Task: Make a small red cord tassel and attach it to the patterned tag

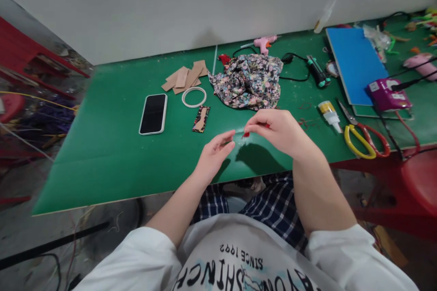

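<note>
Green bench top (112, 154), near edge centre: right hand (278, 132) pinches a small red piece (246, 134) just above the surface, left hand (215, 157) half-curled and empty beside it, floral fabric (247, 79) beyond; I'd brace both wrists, keep the pinch light.

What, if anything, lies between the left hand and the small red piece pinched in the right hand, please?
Nothing visible does. The left hand hangs open just left of the small red piece, which the right hand pinches in its fingertips. Only bare green table shows in the gap; the fabric-covered strip and floral fabric lie farther back.
</note>
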